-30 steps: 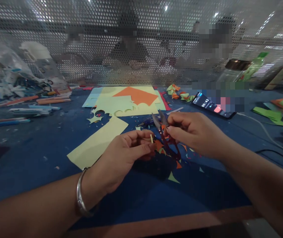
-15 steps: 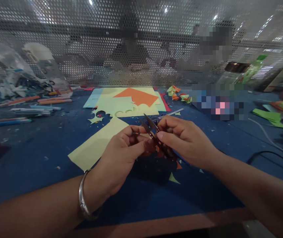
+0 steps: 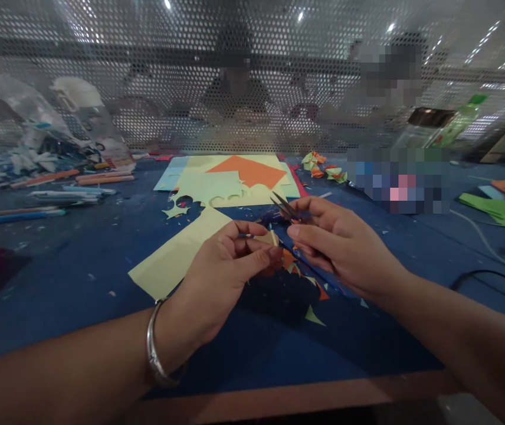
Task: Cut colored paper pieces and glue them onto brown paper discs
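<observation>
Between thumb and fingers, my left hand [image 3: 239,254] pinches a small pale yellow piece of paper [image 3: 274,238]. My right hand [image 3: 336,239] is closed around a pair of scissors [image 3: 285,206], whose dark blades stand slightly apart and point up and to the left. The handles are mostly hidden by the fingers. Blades and paper piece are apart. Under and beside my left wrist lies a pale yellow sheet [image 3: 177,254]. Below the hands, orange paper scraps [image 3: 288,258] and a green scrap [image 3: 313,316] lie on the dark blue table [image 3: 345,348].
Behind the hands are stacked coloured sheets with an orange sheet [image 3: 248,170] on top and a pale green cut-out sheet [image 3: 210,186]. Pens [image 3: 22,215] and a clear bottle [image 3: 93,124] stand at left. Crumpled paper [image 3: 314,164], a cable [image 3: 491,242] and green paper [image 3: 491,209] are at right.
The scissors have moved up and right, away from my left hand, so the small paper piece shows more plainly. My left hand keeps its pinch. The view has shifted slightly.
</observation>
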`<control>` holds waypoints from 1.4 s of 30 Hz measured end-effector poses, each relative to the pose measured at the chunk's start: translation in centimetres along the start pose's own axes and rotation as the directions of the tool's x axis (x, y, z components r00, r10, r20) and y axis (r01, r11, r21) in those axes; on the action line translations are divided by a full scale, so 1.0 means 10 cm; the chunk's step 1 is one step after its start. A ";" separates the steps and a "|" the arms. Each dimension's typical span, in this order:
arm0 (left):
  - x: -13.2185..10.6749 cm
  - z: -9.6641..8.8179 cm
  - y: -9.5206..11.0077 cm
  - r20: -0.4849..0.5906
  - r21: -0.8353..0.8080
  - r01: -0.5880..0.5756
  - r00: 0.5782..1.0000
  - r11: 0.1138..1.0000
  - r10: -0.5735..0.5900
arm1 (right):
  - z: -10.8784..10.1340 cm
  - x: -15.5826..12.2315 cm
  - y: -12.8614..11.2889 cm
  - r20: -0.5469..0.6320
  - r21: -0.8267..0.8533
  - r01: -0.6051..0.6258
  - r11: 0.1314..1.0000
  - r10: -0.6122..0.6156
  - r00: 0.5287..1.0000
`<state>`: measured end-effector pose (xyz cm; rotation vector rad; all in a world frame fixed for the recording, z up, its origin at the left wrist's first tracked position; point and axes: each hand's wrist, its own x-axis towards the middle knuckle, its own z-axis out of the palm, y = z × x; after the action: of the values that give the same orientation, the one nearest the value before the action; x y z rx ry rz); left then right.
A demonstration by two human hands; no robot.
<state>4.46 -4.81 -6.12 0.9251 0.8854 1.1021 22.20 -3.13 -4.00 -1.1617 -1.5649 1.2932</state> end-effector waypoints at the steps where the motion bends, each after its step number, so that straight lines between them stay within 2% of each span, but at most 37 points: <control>1: 0.00 0.00 0.00 0.000 -0.001 -0.006 1.000 1.000 0.006 | -0.01 0.00 0.00 0.012 -0.009 0.013 1.000 -0.013 1.000; 4: 0.02 -0.02 -0.02 -0.005 0.009 -0.029 1.000 1.000 0.029 | -0.07 0.02 0.03 0.048 -0.106 0.068 0.992 -0.064 0.997; 6: 0.03 -0.04 -0.02 -0.015 0.032 -0.041 0.999 0.999 0.041 | -0.13 0.04 0.04 0.053 -0.277 0.107 0.955 -0.096 0.994; 7: 0.03 -0.04 -0.02 -0.026 0.045 -0.046 0.999 0.998 0.047 | -0.17 0.05 0.04 0.048 -0.400 0.121 0.908 -0.112 0.993; 8: 0.03 -0.05 -0.02 -0.040 0.056 -0.053 0.998 0.997 0.055 | -0.21 0.06 0.04 0.054 -0.544 0.125 0.830 -0.115 0.992; 10: 0.03 -0.05 0.00 -0.070 0.066 -0.069 0.995 0.995 0.074 | -0.27 0.08 0.04 0.064 -0.781 0.089 0.619 -0.062 0.996; 12: 0.03 -0.05 0.01 -0.086 0.065 -0.085 0.992 0.994 0.090 | -0.29 0.09 0.03 0.051 -0.916 0.038 0.400 0.023 0.998; 14: 0.02 -0.05 0.01 -0.083 0.065 -0.091 0.992 0.994 0.096 | -0.29 0.08 0.01 0.025 -0.972 0.005 0.235 0.084 0.996; 16: 0.02 -0.05 0.01 -0.073 0.065 -0.098 0.992 0.993 0.103 | -0.27 0.05 -0.01 0.013 -0.991 -0.003 0.134 0.118 0.993; 20: 0.02 -0.04 0.01 -0.061 0.074 -0.105 0.992 0.992 0.110 | -0.22 0.00 -0.04 -0.024 -1.000 -0.025 0.012 0.128 0.991; 22: 0.02 -0.04 0.00 -0.058 0.082 -0.108 0.992 0.991 0.113 | -0.20 -0.02 -0.06 -0.031 -0.999 -0.029 -0.021 0.094 0.995; 25: 0.01 -0.05 0.00 -0.063 0.087 -0.110 0.991 0.990 0.116 | -0.19 -0.05 -0.09 -0.016 -1.000 -0.015 -0.022 0.022 1.000; 29: 0.02 -0.06 0.00 -0.067 0.100 -0.116 0.990 0.988 0.123 | -0.16 -0.08 -0.09 0.063 -0.998 0.062 0.015 0.103 0.993; 33: 0.02 -0.06 -0.01 -0.061 0.132 -0.101 0.992 0.986 0.109 | -0.14 -0.08 -0.07 0.137 -0.987 0.124 0.107 0.123 0.983; 42: 0.01 -0.05 0.00 -0.064 0.128 -0.115 0.990 0.985 0.124 | -0.23 -0.09 -0.11 0.136 -0.984 0.126 0.125 0.075 0.988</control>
<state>4.05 -4.64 -6.29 1.0580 0.9768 1.1993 24.46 -3.41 -2.50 -1.7850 -2.7035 0.0017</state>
